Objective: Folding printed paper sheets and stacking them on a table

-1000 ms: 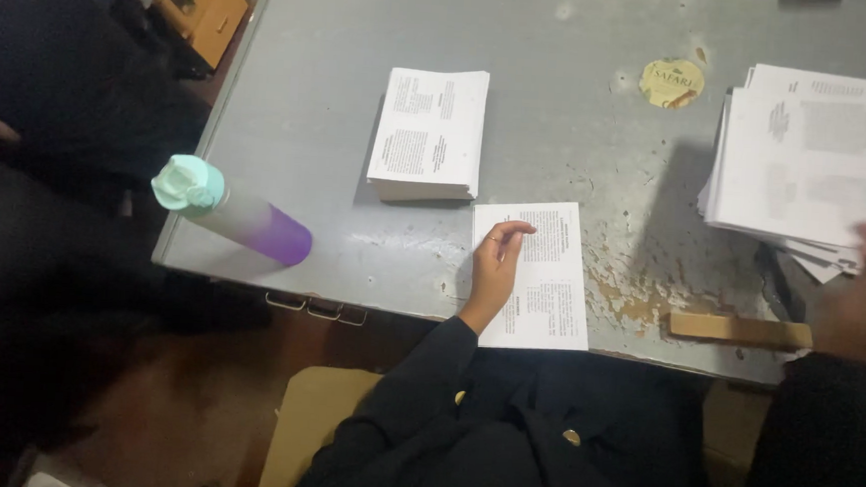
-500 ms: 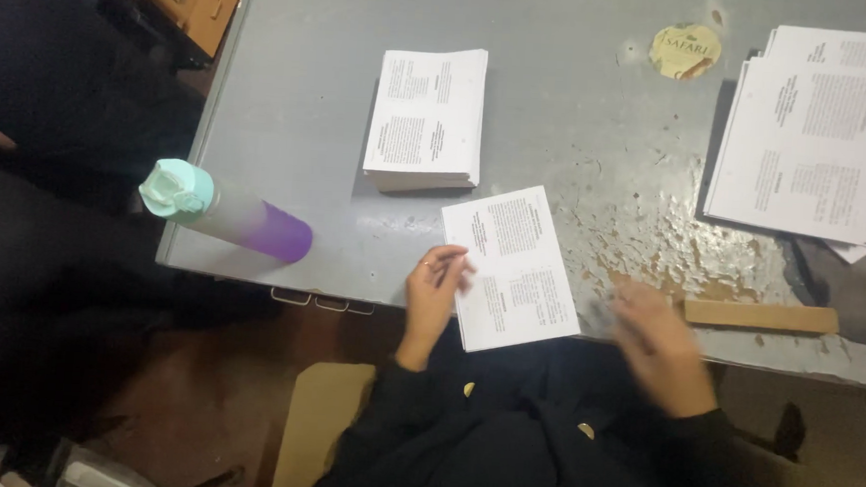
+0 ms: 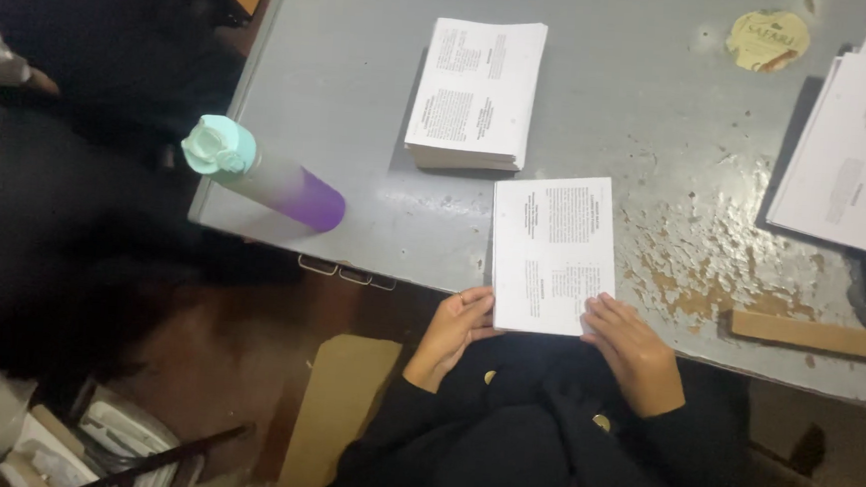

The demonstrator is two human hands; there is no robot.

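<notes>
Printed sheet (image 3: 553,253) — fingertips of both hands at its near edge

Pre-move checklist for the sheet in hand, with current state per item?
1. Left hand on the near left corner of the printed sheet: ok.
2. Right hand on the near right corner: ok.
3. Sheet lies flat on the grey table, near edge at the table's rim: ok.
4. Sheet apart from the folded stack: ok.
5. Bottle upright and apart from the sheet: ok.
6. Single sheet, not two stuck together: cannot tell.
</notes>
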